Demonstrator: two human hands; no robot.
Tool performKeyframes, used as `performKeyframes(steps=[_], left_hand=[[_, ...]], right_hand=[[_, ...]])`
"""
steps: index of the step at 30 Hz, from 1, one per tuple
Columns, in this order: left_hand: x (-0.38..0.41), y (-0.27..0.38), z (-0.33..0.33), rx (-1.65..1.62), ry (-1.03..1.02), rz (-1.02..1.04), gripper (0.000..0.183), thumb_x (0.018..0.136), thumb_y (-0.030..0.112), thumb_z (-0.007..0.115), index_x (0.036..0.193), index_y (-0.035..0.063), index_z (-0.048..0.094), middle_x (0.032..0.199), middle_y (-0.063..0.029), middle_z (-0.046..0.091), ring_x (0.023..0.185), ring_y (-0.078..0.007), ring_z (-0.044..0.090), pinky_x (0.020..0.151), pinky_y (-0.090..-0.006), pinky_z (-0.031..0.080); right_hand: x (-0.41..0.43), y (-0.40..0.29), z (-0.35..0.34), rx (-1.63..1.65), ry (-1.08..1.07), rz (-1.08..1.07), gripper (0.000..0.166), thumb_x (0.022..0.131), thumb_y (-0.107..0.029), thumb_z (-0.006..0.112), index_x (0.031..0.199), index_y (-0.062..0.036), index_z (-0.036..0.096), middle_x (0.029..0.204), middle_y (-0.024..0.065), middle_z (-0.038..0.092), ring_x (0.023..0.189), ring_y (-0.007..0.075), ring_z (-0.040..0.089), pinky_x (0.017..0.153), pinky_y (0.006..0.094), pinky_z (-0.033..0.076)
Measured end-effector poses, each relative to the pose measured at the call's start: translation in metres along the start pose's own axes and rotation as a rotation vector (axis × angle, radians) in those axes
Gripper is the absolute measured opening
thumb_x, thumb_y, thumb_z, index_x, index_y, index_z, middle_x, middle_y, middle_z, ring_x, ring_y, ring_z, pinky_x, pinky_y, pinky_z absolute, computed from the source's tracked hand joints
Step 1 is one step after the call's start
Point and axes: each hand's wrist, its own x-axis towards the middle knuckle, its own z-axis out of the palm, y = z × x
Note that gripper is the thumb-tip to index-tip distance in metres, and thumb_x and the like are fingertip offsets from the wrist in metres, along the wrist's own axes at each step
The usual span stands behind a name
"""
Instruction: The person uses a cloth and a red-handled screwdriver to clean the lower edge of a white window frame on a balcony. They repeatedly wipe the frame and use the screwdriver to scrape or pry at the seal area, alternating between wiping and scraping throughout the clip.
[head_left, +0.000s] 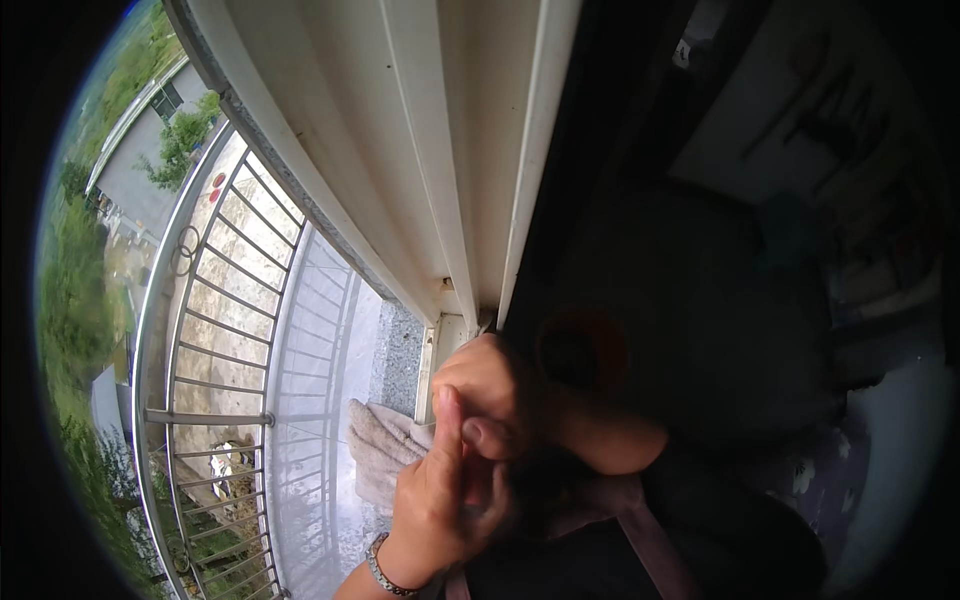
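Observation:
My left hand (442, 487), with a metal-band wristwatch (384, 568) on its wrist, is in front of my body with its thumb raised and fingers curled. Its thumb overlaps my right hand (487, 390), which is bent into a fist just above it. Deep shadow covers the inside of both hands, so I cannot tell whether something is between the fingers. Right beyond my right hand is the lower end of a pale window or door frame track (452, 334). A beige towel (382, 450) lies on the ledge, partly behind my left hand.
Tall pale frame profiles (420, 150) rise ahead. To the left, a speckled stone sill (399, 349) borders a balcony floor (315, 375) with a metal railing (161, 300). A dark room holds a dim orange-rimmed round container (619, 345) on the right.

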Motion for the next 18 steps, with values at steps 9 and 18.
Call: performKeyframes(steps=[9, 18], left_hand=[[-0.012, -0.004, 0.001, 0.039, -0.032, -0.011, 0.087, 0.074, 0.005, 0.069, 0.145, -0.0104, 0.021, 0.088, -0.0192, 0.066, 0.063, -0.0290, 0.067, 0.060, -0.0312, 0.053], [-0.009, -0.014, 0.006, 0.041, 0.013, 0.067, 0.081, 0.078, 0.008, 0.067, 0.144, -0.0114, 0.024, 0.107, -0.0256, 0.064, 0.075, -0.0322, 0.068, 0.067, -0.0344, 0.054]], right_hand=[[-0.004, 0.004, 0.005, -0.083, -0.059, -0.085, 0.030, 0.081, -0.030, 0.049, 0.065, -0.0043, 0.047, 0.058, 0.0103, 0.044, 0.048, 0.0310, 0.047, 0.044, 0.0405, 0.037], [0.005, 0.001, 0.000, -0.036, -0.067, -0.099, 0.036, 0.085, -0.034, 0.047, 0.064, -0.0047, 0.046, 0.057, 0.0099, 0.044, 0.048, 0.0311, 0.047, 0.044, 0.0405, 0.037]])
